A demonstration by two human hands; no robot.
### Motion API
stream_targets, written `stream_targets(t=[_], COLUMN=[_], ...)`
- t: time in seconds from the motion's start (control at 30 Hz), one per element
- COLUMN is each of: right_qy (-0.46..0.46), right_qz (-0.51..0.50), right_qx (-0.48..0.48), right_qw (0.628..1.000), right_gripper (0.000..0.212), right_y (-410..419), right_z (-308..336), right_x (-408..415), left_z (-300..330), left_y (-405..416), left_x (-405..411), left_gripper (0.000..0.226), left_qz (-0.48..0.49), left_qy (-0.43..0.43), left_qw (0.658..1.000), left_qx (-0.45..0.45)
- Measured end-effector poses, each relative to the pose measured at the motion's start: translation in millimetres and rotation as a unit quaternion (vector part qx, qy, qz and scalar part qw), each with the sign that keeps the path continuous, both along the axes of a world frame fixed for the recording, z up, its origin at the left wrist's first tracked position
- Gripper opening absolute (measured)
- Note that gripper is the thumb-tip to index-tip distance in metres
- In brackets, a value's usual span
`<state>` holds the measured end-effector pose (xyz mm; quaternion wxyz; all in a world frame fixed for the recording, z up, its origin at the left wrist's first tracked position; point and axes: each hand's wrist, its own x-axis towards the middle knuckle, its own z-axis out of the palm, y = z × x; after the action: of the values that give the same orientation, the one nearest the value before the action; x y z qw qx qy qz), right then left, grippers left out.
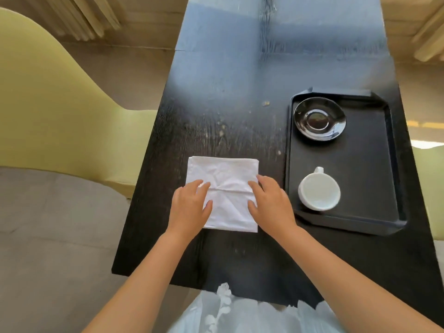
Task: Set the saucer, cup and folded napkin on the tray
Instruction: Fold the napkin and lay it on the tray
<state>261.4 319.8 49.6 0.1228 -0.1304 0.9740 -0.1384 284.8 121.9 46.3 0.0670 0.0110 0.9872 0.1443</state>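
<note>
A white folded napkin (224,179) lies flat on the dark table (216,111), left of the black tray (365,188). My left hand (189,207) rests palm down on the napkin's left side. My right hand (270,203) presses flat on its right edge. Both hands have fingers spread and grip nothing. On the tray, a black glossy saucer (319,118) sits at the far end. A white cup (319,190) stands upside down at the near end, its handle pointing away from me.
A yellow-green chair (48,104) and a grey seat cushion (48,224) stand to the left of the table. Pale floor shows on both sides. The table's near edge is close to my white clothing (240,313).
</note>
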Motion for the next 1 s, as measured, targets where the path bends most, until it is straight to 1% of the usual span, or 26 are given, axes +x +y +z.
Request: stream_targets(t=[0.07, 0.13, 0.23, 0.3, 0.4, 0.47, 0.53, 0.6, 0.67, 0.7, 0.73, 0.77, 0.87, 0.9, 0.97, 1.0], right_qy=[-0.023, -0.043, -0.070, -0.102, -0.095, -0.075, -0.066, -0.053, -0.048, -0.044, -0.037, -0.030, -0.003, 0.007, 0.022, 0.023], right_qz=[0.020, 0.026, 0.034, 0.039, 0.043, 0.041, 0.052, 0.070, 0.077, 0.074, 0.071, 0.073, 0.085, 0.085, 0.077, 0.069], right_qx=[0.038, 0.077, 0.116, 0.136, 0.151, 0.154, 0.165, 0.181, 0.185, 0.181, 0.175, 0.165, 0.138, 0.129, 0.108, 0.092], right_qw=[0.999, 0.996, 0.990, 0.985, 0.983, 0.984, 0.983, 0.980, 0.979, 0.980, 0.981, 0.983, 0.987, 0.988, 0.991, 0.993], right_gripper=[0.052, 0.060, 0.069, 0.070, 0.069, 0.065, 0.066, 0.075, 0.084, 0.084, 0.079, 0.071, 0.040, 0.033, 0.027, 0.025], right_y=[-9, -15, -21, -21, -20, -19, -20, -22, -24, -25, -25, -26, -27, -25, -19, -17], right_z=[-22, -41, -57, -64, -66, -72, -74, -74, -73, -73, -72, -71, -69, -69, -71, -71], right_x=[17, 33, 53, 59, 60, 59, 57, 54, 54, 55, 56, 57, 59, 59, 57, 57], left_z=[-16, -29, -47, -55, -66, -70, -75, -76, -76, -76, -74, -74, -77, -79, -77, -74], left_y=[-13, -22, -35, -43, -52, -54, -55, -56, -59, -60, -61, -63, -70, -73, -77, -79], left_x=[9, 16, 22, 25, 23, 19, 17, 16, 17, 18, 17, 17, 16, 17, 19, 19], left_gripper=[0.053, 0.059, 0.062, 0.063, 0.059, 0.054, 0.051, 0.057, 0.071, 0.077, 0.081, 0.079, 0.052, 0.046, 0.039, 0.037], left_qz=[-0.036, -0.078, -0.164, -0.199, -0.218, -0.242, -0.269, -0.280, -0.294, -0.294, -0.295, -0.291, -0.288, -0.294, -0.270, -0.242], left_qy=[-0.032, -0.081, -0.151, -0.173, -0.160, -0.130, -0.100, -0.079, -0.079, -0.086, -0.095, -0.096, -0.085, -0.077, -0.067, -0.062], left_qw=[0.998, 0.993, 0.973, 0.962, 0.959, 0.958, 0.954, 0.951, 0.948, 0.947, 0.946, 0.949, 0.953, 0.952, 0.961, 0.968], left_qx=[-0.031, -0.044, -0.068, -0.076, -0.081, -0.086, -0.093, -0.101, -0.098, -0.097, -0.092, -0.082, -0.044, -0.030, -0.001, 0.009])
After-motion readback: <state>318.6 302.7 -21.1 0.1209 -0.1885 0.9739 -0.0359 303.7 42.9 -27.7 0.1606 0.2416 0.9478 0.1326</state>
